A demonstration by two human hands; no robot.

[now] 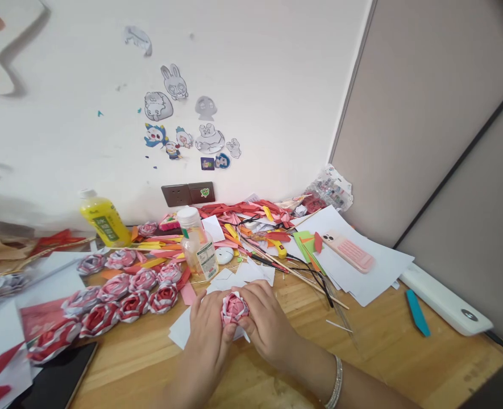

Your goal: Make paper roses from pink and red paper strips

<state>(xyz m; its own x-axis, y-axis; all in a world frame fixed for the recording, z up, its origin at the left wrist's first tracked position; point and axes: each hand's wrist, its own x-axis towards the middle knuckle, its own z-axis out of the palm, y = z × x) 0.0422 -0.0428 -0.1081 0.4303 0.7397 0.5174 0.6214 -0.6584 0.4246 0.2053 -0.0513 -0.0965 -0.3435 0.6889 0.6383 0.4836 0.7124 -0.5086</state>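
Between my hands, just above the wooden table, I see a pink paper rose (235, 308) with white edges. My left hand (211, 324) is closed round its left side, thumb near the bottom. From the right, my right hand (266, 324) grips the same flower with thumb and fingers. A small white paper tip shows below the rose. Under the hands lie white paper pieces (179, 329). To the left, finished red-and-white paper roses (134, 305) and paler pink ones (113, 287) sit in rows.
A clear bottle with a white lid (200, 250) stands behind my hands, near a yellow drink bottle (105, 218). Coloured paper strips (251, 213) pile along the wall. At right are a pink phone (348, 253) on white sheets, a teal cutter-like piece (417, 312) and a white power strip (443, 298).
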